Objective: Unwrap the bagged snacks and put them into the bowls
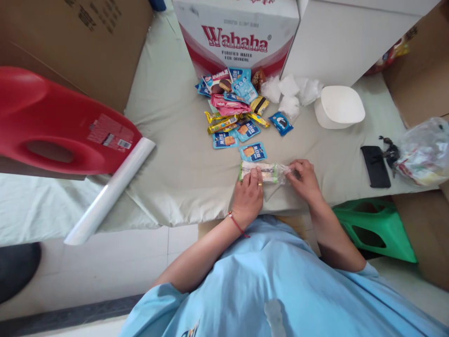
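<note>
A snack bar in clear wrap (264,171) lies on the cloth-covered table (175,154) just in front of me. My left hand (248,196) rests on its left half with the fingers pressed down on it. My right hand (304,179) pinches the twisted right end of the clear wrap. Beyond it sits a pile of small snack packets (235,106), blue, red and yellow. Two blue packets (252,151) lie closest to the wrapped bar.
A roll of clear film (110,189) lies at the left beside a red plastic stool (52,126). A Wahaha box (238,37), crumpled white bags (291,93), a white bowl (339,106), a black phone (376,166) and a plastic bag (426,150) ring the table. A green stool (375,227) stands at my right.
</note>
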`<state>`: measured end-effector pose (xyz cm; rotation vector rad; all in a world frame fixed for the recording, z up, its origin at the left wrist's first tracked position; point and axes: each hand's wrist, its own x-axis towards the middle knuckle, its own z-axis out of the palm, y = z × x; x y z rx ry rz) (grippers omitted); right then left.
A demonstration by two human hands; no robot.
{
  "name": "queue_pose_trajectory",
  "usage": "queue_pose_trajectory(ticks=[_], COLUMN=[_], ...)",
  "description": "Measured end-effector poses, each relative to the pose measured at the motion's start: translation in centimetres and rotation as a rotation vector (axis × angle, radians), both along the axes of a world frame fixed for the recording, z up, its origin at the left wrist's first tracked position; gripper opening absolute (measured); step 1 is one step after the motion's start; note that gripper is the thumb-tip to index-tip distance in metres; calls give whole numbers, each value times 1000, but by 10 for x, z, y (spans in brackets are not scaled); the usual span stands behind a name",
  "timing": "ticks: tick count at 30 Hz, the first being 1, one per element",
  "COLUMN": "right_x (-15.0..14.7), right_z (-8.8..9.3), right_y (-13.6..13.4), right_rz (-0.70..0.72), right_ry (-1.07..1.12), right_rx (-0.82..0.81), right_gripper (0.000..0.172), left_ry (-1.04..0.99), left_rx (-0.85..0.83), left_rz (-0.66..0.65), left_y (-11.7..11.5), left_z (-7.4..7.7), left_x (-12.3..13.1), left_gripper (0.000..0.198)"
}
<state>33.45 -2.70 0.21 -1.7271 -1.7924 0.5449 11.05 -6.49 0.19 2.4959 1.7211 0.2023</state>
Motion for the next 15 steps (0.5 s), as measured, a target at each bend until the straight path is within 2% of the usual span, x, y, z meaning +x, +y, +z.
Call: queue_pose_trajectory(ticks=[4, 6, 8, 11, 15], right_x=[-13, -30, -52, -86, -111], right_z=[23, 32, 37, 40, 41], right_y=[3, 10, 21, 35, 33], right_rz=[-36, -25, 31, 177, 395], right_ry=[380, 428, 329, 13, -270], right_rx=[-155, -190, -148, -108, -117], right_gripper=[25, 24, 17, 7, 29], left_ry=[16, 8, -2, -46, -254], left_rx=[5, 3, 2, 25, 71], left_rz=[-8, -15, -27, -45, -80], left_y=[-1, -2, -2, -2, -5], left_z=[0, 2, 3, 1, -5], left_x=[-1, -2, -2, -3, -19], left_gripper=[63, 62, 58, 49, 38])
